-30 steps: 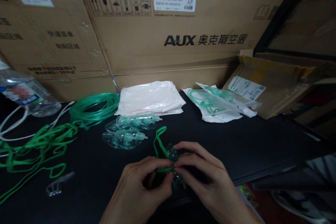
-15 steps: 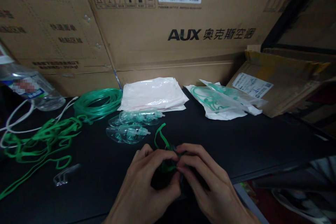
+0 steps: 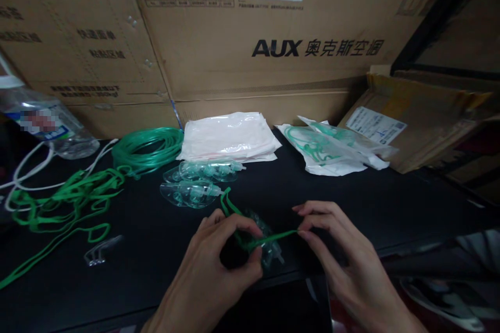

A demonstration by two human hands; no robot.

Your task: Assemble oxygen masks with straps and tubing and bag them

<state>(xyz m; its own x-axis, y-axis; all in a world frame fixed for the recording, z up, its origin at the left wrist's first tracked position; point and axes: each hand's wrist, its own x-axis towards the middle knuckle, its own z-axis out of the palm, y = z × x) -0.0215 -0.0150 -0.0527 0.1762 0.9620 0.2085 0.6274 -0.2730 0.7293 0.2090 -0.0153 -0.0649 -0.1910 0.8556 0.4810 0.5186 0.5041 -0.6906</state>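
Note:
A clear oxygen mask (image 3: 270,255) lies near the front of the dark table, with a green elastic strap (image 3: 273,238) crossing it. My left hand (image 3: 222,260) curls round the mask's left side, thumb and index finger gripping its edge; the exact contact is partly hidden. My right hand (image 3: 344,250) pinches one end of the strap between thumb and fingertips, pulling it out taut to the right. The strap's other end loops up beyond my left fingers. Just behind lie clear masks with green fittings (image 3: 191,193).
A green tubing coil (image 3: 146,150), a white packet stack (image 3: 230,138) and packets with green tubing (image 3: 312,153) lie along the back. Loose green straps (image 3: 70,192), metal clips (image 3: 96,257) and a plastic bottle (image 3: 54,125) are left. Cardboard boxes (image 3: 273,78) stand behind.
My right hand has moved right, away from my left, drawing the strap end out straight. The mask between the hands shows more. The view has shifted slightly.

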